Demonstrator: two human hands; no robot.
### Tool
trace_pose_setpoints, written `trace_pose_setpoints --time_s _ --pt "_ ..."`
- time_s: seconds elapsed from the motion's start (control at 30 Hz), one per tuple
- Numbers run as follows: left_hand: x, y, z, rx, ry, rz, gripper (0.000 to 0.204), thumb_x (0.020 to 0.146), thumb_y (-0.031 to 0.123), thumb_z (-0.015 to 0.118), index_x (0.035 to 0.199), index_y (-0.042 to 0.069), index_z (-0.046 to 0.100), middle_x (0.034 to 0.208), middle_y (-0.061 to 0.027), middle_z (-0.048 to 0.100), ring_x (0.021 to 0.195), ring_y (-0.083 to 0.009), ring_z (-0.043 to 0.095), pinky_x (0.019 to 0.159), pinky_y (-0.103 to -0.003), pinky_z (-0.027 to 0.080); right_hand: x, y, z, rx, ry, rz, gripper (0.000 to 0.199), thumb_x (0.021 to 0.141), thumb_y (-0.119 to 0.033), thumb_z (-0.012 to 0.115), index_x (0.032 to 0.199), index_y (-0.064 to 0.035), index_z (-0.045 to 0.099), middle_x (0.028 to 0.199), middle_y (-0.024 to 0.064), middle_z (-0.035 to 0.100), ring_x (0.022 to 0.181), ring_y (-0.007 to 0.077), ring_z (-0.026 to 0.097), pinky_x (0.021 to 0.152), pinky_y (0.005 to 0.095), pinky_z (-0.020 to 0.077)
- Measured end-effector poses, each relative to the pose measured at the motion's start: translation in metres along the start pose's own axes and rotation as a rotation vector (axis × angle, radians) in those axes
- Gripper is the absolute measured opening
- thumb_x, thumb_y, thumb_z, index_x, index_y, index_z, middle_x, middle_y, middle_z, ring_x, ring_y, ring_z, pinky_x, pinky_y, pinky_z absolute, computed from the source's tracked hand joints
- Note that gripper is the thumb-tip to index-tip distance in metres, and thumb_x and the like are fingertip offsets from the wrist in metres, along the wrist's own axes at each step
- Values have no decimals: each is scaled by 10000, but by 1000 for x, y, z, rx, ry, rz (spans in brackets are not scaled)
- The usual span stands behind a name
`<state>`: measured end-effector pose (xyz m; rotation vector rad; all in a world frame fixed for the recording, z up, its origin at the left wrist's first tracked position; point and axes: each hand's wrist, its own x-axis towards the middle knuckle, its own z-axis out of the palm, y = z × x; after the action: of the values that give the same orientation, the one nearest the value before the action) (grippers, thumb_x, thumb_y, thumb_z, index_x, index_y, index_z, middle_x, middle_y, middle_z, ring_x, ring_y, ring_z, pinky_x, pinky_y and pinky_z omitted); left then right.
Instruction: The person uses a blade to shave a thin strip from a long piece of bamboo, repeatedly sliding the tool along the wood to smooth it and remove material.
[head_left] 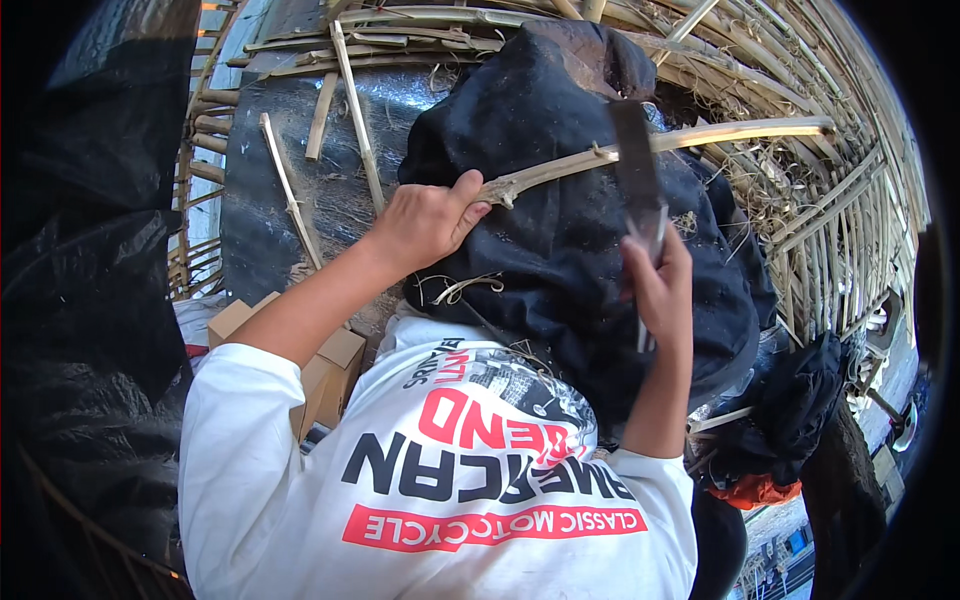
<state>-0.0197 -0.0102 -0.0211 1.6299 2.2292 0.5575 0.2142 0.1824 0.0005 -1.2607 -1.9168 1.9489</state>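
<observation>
My left hand (428, 222) is closed around the near end of a pale split bamboo strip (560, 168), which runs off to the right and slightly away from me. A knobby joint shows just past my thumb. In my right hand (660, 275) is a knife (636, 165) with a broad dark blade, blurred by motion; its blade crosses the strip past the middle. Whether the edge bites into the bamboo I cannot tell. Below both hands a black cloth (540, 265) covers my lap, and a thin curled shaving (465, 287) lies on it.
Several loose bamboo strips (355, 115) lie on a dark sheet (250, 190) at the left. Woven bamboo slats (830, 210) curve around the far right. A cardboard box (335, 365) sits by my left elbow. Black plastic sheeting (90, 300) hangs at the far left.
</observation>
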Motion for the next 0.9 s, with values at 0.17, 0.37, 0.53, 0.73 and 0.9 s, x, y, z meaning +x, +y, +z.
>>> trace_pose_setpoints --time_s 0.17,0.37,0.53,0.73,0.9 --pt "-2 -3 0 -36 31 27 252 975 296 561 1022 53 512 579 -166 596 571 -390 628 504 -481 486 -12 -7 23 9 -86 30 224 941 -132 628 1089 -15 509 644 -8 529 516 72 529 471 233 451" --pt "3 0 0 -35 12 29 258 971 295 567 1016 48 507 603 -173 608 588 -386 635 512 -480 489 -14 3 25 -101 -78 -12 225 946 -128 620 1103 0 523 662 18 555 528 69 536 486 248 461" --pt "4 1 -1 -45 -17 38 257 966 283 572 1037 43 513 604 -174 607 583 -388 633 512 -484 488 -2 1 11 207 186 -11 268 936 -111 636 1153 0 523 682 2 518 533 75 511 491 248 446" --pt "2 2 -5 -24 -22 31 243 964 250 567 1045 25 521 608 -178 608 578 -390 631 512 -486 487 -3 -4 10 -84 -89 -85 228 932 -146 645 1077 -27 516 654 19 576 556 105 582 497 266 453" --pt "9 12 -7 -7 -44 11 234 968 245 558 1031 23 519 606 -180 607 572 -387 628 510 -481 487 -9 18 19 -470 -26 -319 250 938 -136 628 1112 -24 486 657 30 566 573 67 560 495 277 462"
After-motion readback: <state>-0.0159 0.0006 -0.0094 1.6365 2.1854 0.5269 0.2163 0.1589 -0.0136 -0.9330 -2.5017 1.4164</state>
